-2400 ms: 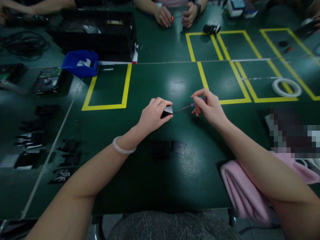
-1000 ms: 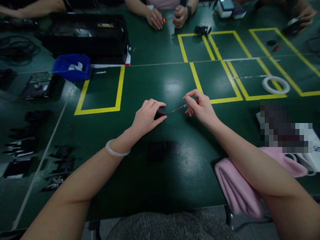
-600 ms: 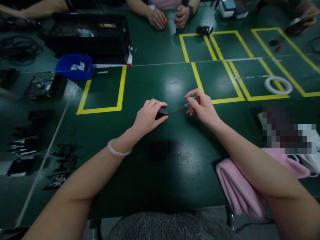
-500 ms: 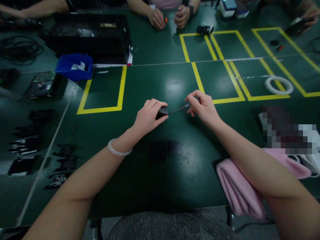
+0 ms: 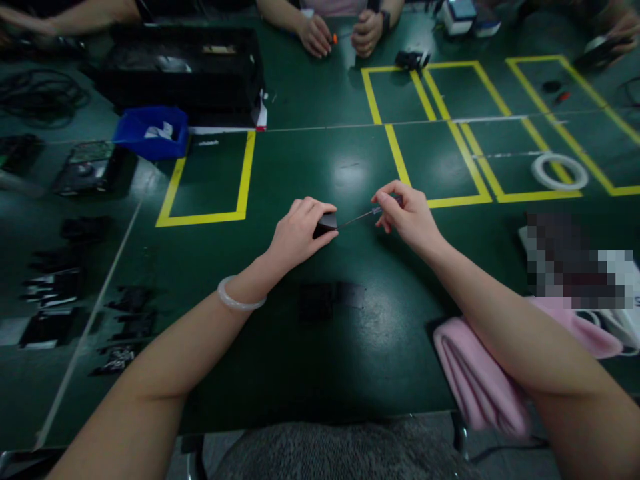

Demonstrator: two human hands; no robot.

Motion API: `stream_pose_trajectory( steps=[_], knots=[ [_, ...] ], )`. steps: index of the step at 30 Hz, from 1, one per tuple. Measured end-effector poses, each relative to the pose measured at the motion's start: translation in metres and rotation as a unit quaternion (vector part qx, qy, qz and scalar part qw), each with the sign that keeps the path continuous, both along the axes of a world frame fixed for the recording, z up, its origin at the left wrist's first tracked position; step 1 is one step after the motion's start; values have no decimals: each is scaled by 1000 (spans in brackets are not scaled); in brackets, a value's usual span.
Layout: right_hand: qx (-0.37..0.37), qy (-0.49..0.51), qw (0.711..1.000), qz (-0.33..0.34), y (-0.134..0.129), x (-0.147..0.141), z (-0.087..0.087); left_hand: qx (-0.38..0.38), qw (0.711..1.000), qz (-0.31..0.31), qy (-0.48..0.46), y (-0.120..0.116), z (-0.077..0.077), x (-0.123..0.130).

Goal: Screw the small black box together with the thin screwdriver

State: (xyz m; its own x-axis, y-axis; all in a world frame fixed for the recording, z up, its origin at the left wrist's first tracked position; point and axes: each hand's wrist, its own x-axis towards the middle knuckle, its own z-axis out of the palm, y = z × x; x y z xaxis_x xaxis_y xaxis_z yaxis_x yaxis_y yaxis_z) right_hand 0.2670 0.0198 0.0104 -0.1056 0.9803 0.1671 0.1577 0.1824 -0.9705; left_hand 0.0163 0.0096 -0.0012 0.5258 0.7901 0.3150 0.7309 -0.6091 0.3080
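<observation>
My left hand [image 5: 300, 230] grips a small black part [image 5: 327, 223] between thumb and fingers, above the middle of the green table [image 5: 280, 373]. A screwdriver [image 5: 361, 216] is pinched in my right hand [image 5: 403, 212], its thin shaft pointing left, with the tip close to the black part's right end. Whether the tip touches the part cannot be made out. Below my hands, a flat black piece [image 5: 315, 302] lies on the table beside a dark, thin piece [image 5: 351, 295].
At the upper left are a black crate [image 5: 180, 93] and a blue bin [image 5: 150, 133]. Black parts [image 5: 133, 300] lie left. A pink cloth [image 5: 480, 373] is by my right forearm, a white ring [image 5: 560, 172] beyond it. Another person's hands [image 5: 316, 37] show at the far side.
The whole view has shifted very slightly. Both hands keep their grips and their positions relative to each other.
</observation>
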Motion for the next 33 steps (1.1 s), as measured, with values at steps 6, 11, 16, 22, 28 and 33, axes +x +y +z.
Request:
stream_pose_trajectory(
  steps=[6, 11, 16, 22, 28, 33],
  knots=[
    [7, 14, 1000, 12, -3, -1, 3, -1, 1000, -2, 3, 0, 1, 0],
    [3, 7, 1000, 11, -2, 0, 3, -7, 1000, 6, 11, -1, 3, 1],
    [7, -21, 1000, 10, -3, 1, 5, -8, 1000, 8, 9, -1, 3, 2],
    [9, 2, 1000, 21, -4, -1, 7, -11, 1000, 8, 3, -1, 2, 1],
    [5, -36, 999, 13, -4, 0, 7, -12, 1000, 5, 4, 0, 1, 1],
    [17, -8, 1000, 25, -5, 0, 6, -8, 1000, 4, 4, 0, 1, 1]
  ],
)
